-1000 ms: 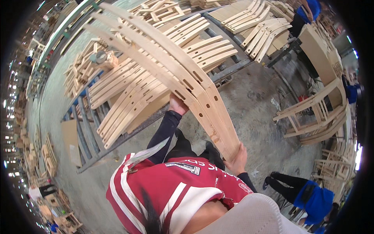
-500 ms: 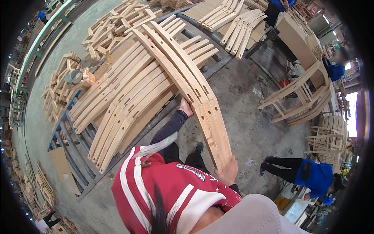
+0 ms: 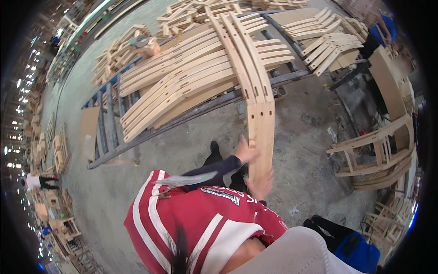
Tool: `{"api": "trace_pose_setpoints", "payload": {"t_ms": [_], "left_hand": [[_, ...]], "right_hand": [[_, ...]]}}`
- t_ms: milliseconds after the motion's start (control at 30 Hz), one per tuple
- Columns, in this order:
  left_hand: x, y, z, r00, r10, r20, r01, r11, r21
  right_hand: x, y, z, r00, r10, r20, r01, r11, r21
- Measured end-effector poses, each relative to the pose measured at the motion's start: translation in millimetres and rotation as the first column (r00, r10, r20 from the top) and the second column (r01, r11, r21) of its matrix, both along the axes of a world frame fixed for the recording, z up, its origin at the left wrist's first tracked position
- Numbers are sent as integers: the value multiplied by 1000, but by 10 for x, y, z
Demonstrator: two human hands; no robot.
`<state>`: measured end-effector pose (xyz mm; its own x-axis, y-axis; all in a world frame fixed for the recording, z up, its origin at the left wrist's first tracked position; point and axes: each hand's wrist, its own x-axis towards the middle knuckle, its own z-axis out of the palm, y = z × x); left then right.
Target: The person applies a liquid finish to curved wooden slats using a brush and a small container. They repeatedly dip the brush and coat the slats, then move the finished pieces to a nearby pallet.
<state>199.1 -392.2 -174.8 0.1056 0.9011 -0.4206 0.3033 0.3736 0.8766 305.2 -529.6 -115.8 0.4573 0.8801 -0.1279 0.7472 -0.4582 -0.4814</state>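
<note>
I hold a bundle of long curved pale wooden slats (image 3: 261, 128) with slots cut in them. It runs from in front of my chest up over the pile (image 3: 191, 86) of like slats. My left hand (image 3: 246, 150), on a dark-sleeved arm, grips the bundle's left edge near its lower end. My right hand (image 3: 260, 185) clasps the bottom end just below. I wear a red and white jersey.
The slat pile lies on a blue metal rack (image 3: 109, 137) with a cardboard sheet (image 3: 89, 132) on it. More slats (image 3: 319, 36) are stacked at the back right, wooden chair frames (image 3: 378, 155) at the right. A person in blue (image 3: 351, 246) crouches at the lower right.
The bundle's lower end has swung from pointing right to nearly straight toward me. My left hand has slid down it, close above my right hand.
</note>
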Motion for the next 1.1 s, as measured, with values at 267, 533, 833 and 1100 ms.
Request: {"api": "trace_pose_setpoints", "payload": {"t_ms": [267,533,833,1100], "left_hand": [[496,-759,543,894,44,-446,3,994,105],[31,-837,527,794,142,-591,-22,979,205],[-1395,-464,754,599,97,-795,3,992,123],[-2976,25,876,504,-11,-864,265,954,142]], "right_hand": [[51,-103,-216,998,66,19,-67,998,13],[-599,-315,-285,990,132,-42,-127,986,110],[-2129,-44,-681,700,359,-618,-170,924,343],[-2272,681,-46,486,116,-866,-257,966,-15]]}}
